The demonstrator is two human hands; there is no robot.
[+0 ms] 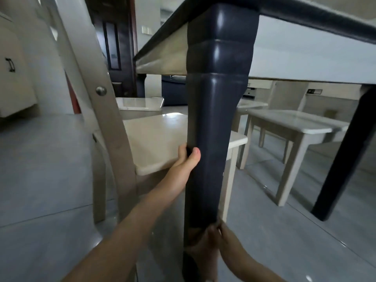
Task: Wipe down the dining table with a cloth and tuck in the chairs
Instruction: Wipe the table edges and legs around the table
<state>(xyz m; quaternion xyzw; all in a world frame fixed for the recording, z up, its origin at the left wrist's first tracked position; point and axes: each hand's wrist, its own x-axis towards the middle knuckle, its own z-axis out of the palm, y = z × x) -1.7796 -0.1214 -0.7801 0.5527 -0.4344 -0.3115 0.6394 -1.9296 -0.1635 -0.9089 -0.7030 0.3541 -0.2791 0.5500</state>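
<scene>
Hands were both low at the thick dark navy table leg [213, 123], seen from a crouched position beside the dining table [305, 58]. The left hand [188, 157] was wrapped around the leg at the height of the seat of the cream wooden chair [156, 143], with the thumb on the near face and the fingers hidden behind. The right hand [220, 233] was at the lower part of the leg, closed against it; whether it held a cloth I could not tell, because no cloth was visible and this area was blurred and dark.

As I judged it, the step was wiping the leg. To do it well, the left hand should keep steadying the leg, while the right hand moves down and around every side, also into the grooves near the top. The chair stood just beside the leg, partly under the table, so it seemed it would need to go straight in, without knocking the leg. A pale bench [295, 123] stood under the table further away.

No brand, label or readable writing was visible.
</scene>
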